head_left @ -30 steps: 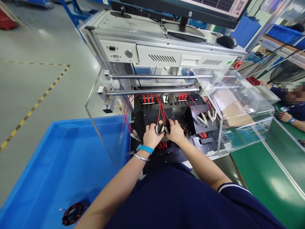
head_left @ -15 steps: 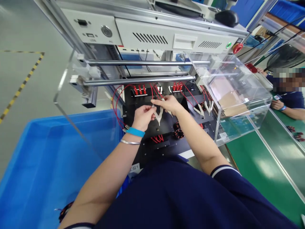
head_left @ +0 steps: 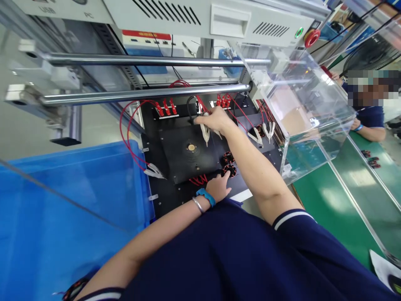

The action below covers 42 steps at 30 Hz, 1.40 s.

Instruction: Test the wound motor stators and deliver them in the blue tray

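My right hand (head_left: 214, 121) is raised over the black test fixture (head_left: 175, 146), fingers closed on white alligator clips (head_left: 206, 133) on red wires that hang below it. My left hand (head_left: 218, 187) is low at the fixture's front edge, fingertips reaching a small copper-wound stator (head_left: 231, 169); a second stator (head_left: 228, 157) lies just behind it. A brass pin (head_left: 191, 147) stands bare in the middle of the black plate. One more clip (head_left: 154, 170) lies at the fixture's left side.
A big blue bin (head_left: 72, 205) sits to the left. A clear acrylic cover (head_left: 300, 108) stands at the right, two steel rails (head_left: 140, 94) cross overhead. More clips (head_left: 261, 133) hang at the right. Another person's arm (head_left: 369, 129) rests beyond the green mat (head_left: 338, 196).
My left hand dropped from the clips down to the stators at the front edge. My right hand kept the clips and moved back. The stator seen on the pin a second ago is gone from it.
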Tool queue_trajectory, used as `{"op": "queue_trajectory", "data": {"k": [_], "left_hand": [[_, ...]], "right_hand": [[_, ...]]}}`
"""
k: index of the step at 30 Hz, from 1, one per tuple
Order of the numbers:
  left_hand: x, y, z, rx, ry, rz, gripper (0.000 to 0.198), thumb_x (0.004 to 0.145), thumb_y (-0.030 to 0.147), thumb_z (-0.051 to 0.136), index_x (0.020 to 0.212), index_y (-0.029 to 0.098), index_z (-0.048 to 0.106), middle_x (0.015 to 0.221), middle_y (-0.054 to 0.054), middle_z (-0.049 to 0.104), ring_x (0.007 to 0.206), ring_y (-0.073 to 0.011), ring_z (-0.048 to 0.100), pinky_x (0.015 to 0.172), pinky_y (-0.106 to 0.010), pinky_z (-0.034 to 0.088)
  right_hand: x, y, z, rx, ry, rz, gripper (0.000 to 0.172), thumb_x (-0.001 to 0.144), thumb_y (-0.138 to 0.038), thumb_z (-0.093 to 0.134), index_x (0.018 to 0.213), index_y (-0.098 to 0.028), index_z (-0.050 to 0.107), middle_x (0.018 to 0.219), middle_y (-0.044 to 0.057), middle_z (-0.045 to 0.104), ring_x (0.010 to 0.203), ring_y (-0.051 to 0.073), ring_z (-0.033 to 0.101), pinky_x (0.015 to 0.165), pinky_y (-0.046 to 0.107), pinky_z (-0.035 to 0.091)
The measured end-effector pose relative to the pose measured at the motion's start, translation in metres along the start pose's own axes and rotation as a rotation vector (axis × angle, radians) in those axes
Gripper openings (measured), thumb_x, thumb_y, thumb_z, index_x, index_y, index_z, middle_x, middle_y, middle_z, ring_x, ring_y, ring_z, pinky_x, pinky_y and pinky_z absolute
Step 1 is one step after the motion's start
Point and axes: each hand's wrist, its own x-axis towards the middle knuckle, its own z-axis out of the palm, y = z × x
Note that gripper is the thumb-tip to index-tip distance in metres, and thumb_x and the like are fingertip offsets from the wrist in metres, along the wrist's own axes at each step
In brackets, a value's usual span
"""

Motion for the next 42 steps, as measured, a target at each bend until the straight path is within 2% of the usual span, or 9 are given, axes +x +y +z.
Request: {"op": "queue_trajectory", "data": {"k": [5,9,12,15,20,25,29,34,42], "left_hand": [[0.020,0.012,0.000,0.275,0.031,0.057,0.028,0.082,0.034,0.063,0.099,0.012,0.062,0.095,-0.021,0.058,0.078,-0.0349,0.063,0.054,-0.035,0.042],[0.009,0.009,-0.017,0.319,0.029,0.110,0.025,0.084,0.035,0.061,0.097,0.013,0.062,0.095,-0.016,0.059,0.077,-0.0304,0.062,0.056,-0.035,0.044],[-0.015,0.008,-0.050,0.345,0.103,0.079,0.031,0.086,0.045,0.057,0.097,0.016,0.060,0.095,-0.012,0.058,0.078,-0.0271,0.061,0.060,-0.035,0.046],[-0.027,0.003,-0.096,0.420,0.310,0.002,0.030,0.086,0.046,0.056,0.093,0.018,0.059,0.098,-0.010,0.058,0.087,-0.0264,0.059,0.067,-0.034,0.047],[-0.005,-0.030,-0.142,0.565,0.455,-0.085,0.027,0.081,0.040,0.062,0.095,0.016,0.061,0.103,-0.012,0.060,0.094,-0.0311,0.056,0.074,-0.041,0.046],[0.008,-0.055,-0.131,0.466,0.472,-0.016,0.028,0.075,0.028,0.069,0.099,0.016,0.061,0.124,-0.011,0.057,0.101,-0.0313,0.055,0.083,-0.044,0.047],[-0.002,-0.058,-0.112,0.289,0.631,0.063,0.036,0.076,0.029,0.068,0.110,0.018,0.060,0.139,-0.012,0.044,0.118,-0.0319,0.046,0.096,-0.045,0.042],[-0.002,-0.054,-0.106,0.173,0.680,0.165,0.030,0.080,0.020,0.058,0.109,0.021,0.065,0.147,-0.009,0.034,0.129,-0.0302,0.037,0.103,-0.048,0.036],[0.003,-0.057,-0.121,0.104,0.640,0.222,0.015,0.083,0.022,0.057,0.084,0.022,0.072,0.141,-0.006,0.044,0.129,-0.0272,0.037,0.103,-0.048,0.038]], "right_hand": [[-0.001,0.007,0.003,0.127,-0.030,0.009,0.027,0.066,-0.038,0.070,0.065,-0.015,0.055,0.058,0.001,0.052,0.068,0.017,0.059,0.067,0.029,0.051],[0.002,0.017,0.002,0.184,-0.032,0.078,0.023,0.068,-0.031,0.070,0.062,-0.016,0.054,0.048,0.000,0.048,0.053,0.016,0.055,0.052,0.027,0.047],[0.009,0.023,0.001,0.282,-0.010,0.111,0.023,0.068,-0.030,0.072,0.063,-0.016,0.054,0.046,-0.002,0.047,0.046,0.012,0.051,0.043,0.023,0.042],[0.012,0.023,-0.001,0.366,-0.026,0.094,0.026,0.068,-0.032,0.074,0.062,-0.016,0.054,0.044,-0.002,0.047,0.039,0.010,0.045,0.036,0.021,0.037],[0.004,0.016,-0.007,0.411,-0.028,0.099,0.030,0.071,-0.034,0.071,0.057,-0.017,0.050,0.038,-0.004,0.043,0.032,0.008,0.038,0.030,0.020,0.032],[-0.009,0.016,-0.001,0.464,-0.121,0.187,0.030,0.069,-0.036,0.074,0.061,-0.016,0.053,0.041,-0.003,0.047,0.035,0.008,0.041,0.031,0.019,0.035],[-0.017,0.018,0.013,0.483,-0.142,0.188,0.031,0.073,-0.041,0.069,0.064,-0.016,0.054,0.042,-0.003,0.047,0.036,0.008,0.042,0.035,0.020,0.038],[-0.019,0.020,0.024,0.339,0.036,0.076,0.036,0.070,-0.049,0.068,0.061,-0.016,0.055,0.045,-0.004,0.047,0.041,0.007,0.044,0.042,0.018,0.036],[-0.021,0.017,0.032,0.198,0.216,-0.002,0.035,0.065,-0.051,0.069,0.062,-0.017,0.060,0.053,-0.003,0.049,0.053,0.011,0.045,0.052,0.020,0.036]]}}
